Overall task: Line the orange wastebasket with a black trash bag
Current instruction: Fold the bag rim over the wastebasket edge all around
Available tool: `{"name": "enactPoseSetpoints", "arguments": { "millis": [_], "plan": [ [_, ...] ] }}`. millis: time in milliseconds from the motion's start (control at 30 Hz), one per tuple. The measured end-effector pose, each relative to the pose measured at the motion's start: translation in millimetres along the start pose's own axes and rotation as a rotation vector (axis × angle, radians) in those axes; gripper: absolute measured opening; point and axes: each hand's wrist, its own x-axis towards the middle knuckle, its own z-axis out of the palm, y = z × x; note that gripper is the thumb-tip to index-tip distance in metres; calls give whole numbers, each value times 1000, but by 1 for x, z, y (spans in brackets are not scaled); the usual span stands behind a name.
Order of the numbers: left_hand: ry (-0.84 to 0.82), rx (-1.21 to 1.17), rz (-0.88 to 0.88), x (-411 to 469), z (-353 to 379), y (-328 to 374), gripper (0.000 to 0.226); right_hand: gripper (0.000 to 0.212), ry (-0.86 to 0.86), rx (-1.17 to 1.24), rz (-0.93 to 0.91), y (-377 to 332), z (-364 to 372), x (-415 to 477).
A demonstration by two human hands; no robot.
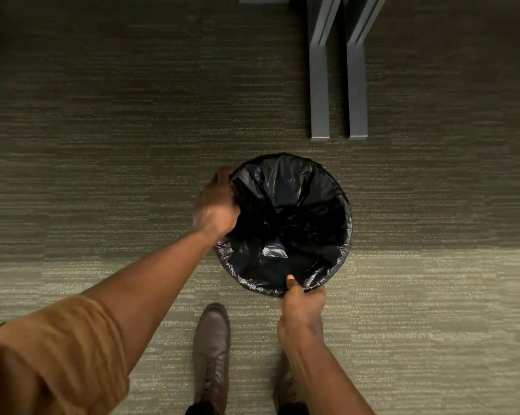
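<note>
A black trash bag (285, 217) fills a round wastebasket seen from straight above; its glossy plastic is folded over the whole rim, so no orange shows. My left hand (215, 205) grips the bag's edge at the left side of the rim, fingers curled over it. My right hand (302, 307) pinches the bag's edge at the near side of the rim, thumb on the inside. The bag's bottom sags dark and crumpled inside.
The basket stands on striped grey-green carpet (103, 175). Two grey metal furniture legs (338, 91) lie on the floor just beyond it. My brown shoes (212, 354) stand right in front of the basket.
</note>
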Motion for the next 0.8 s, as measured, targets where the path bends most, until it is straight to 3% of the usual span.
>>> {"name": "enactPoseSetpoints", "arguments": {
  "millis": [100, 233, 300, 367, 433, 500, 533, 633, 800],
  "plan": [
    [-23, 83, 16, -8, 0, -10, 66, 39, 58, -59, -67, -10, -3, 6],
    [-30, 114, -51, -33, 4, -17, 69, 29, 61, -202, -156, -32, -15, 19],
    [4, 294, -30, -45, 7, -15, 83, 26, 40, -295, -197, -44, -20, 27],
    [58, 508, 142, -55, 9, -4, 95, 26, 18, -385, -236, -53, -22, 33],
    [62, 513, 496, -58, 20, 11, 77, 29, 10, -453, -260, -56, -22, 36],
    [-92, 424, 817, -55, 35, 27, 47, 34, 15, -503, -288, -56, -23, 38],
    [-211, 390, 841, -51, 40, 34, 41, 34, 18, -513, -300, -56, -23, 37],
    [-429, 364, 672, -25, 51, 44, 48, 34, 0, -502, -307, -56, -24, 34],
    [-509, 133, 311, 30, 52, 44, 81, 40, -37, -502, -310, -54, -29, 37]
  ]
}}
